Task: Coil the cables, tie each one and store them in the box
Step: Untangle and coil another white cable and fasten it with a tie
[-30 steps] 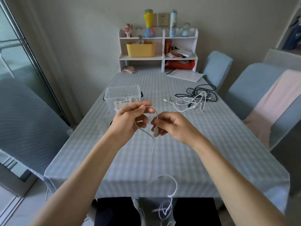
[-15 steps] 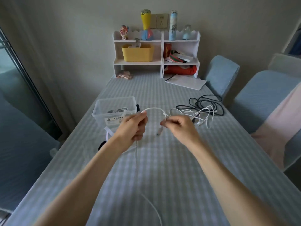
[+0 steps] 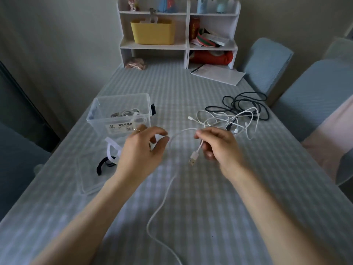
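Observation:
A white USB cable point(image 3: 165, 196) arches between my two hands above the checked table. My right hand point(image 3: 217, 148) pinches it near its end, and the USB plug point(image 3: 193, 158) dangles below my fingers. My left hand point(image 3: 143, 150) holds the cable between thumb and fingers, and the rest trails down toward the near table edge. A clear plastic box point(image 3: 107, 119) with coiled cables inside stands to the left behind my left hand. A tangle of white cables point(image 3: 225, 119) and a black cable point(image 3: 246, 104) lies behind my right hand.
White and black ties point(image 3: 110, 155) lie beside a clear lid point(image 3: 84, 180) on the left. A white shelf unit point(image 3: 179, 31) with a yellow bin stands at the far end, with white paper point(image 3: 217, 73) before it. Blue-covered chairs point(image 3: 315, 92) stand on the right.
My hands have moved apart and stretched the cable into a wider arch. The plug now hangs free below my right hand. The view has tilted down and closer to the table.

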`<state>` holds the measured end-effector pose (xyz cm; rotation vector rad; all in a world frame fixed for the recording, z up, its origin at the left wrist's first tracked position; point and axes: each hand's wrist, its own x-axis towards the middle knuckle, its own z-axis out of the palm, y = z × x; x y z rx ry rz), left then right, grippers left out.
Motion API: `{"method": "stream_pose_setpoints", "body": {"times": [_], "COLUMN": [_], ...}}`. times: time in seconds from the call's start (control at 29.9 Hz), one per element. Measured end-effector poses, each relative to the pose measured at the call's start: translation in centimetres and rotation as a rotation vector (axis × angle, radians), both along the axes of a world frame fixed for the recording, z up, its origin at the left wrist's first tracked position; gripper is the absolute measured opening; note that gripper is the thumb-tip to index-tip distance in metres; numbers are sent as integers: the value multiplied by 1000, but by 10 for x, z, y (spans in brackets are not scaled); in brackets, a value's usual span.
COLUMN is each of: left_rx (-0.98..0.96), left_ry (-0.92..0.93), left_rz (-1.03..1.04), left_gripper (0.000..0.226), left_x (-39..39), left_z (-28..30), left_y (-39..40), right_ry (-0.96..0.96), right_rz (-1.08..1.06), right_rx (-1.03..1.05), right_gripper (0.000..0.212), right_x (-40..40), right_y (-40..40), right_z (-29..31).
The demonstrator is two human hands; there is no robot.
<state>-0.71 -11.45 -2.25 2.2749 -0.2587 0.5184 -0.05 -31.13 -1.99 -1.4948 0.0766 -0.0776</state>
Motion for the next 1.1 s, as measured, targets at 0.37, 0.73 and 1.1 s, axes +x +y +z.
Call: {"method": "stream_pose_setpoints", "body": {"times": [0.37, 0.73, 1.1], "left_rx": [-34, -520, -824], "left_ry": [-52, 509, 494], "left_rz": [-229, -449, -188], "left_gripper": [3, 9, 14], "left_x": [-6, -11, 0], "left_z": [-7, 3, 13], "left_y": [-10, -12, 9], "right_ry": [-138, -232, 168], "right_rz": [248, 92, 451], "right_rx": [-48, -285, 285], "right_gripper": [24, 23, 14], "right_x": [-10, -11, -16], "right_y": [4, 16, -1], "right_z": [-1, -11, 5]}}
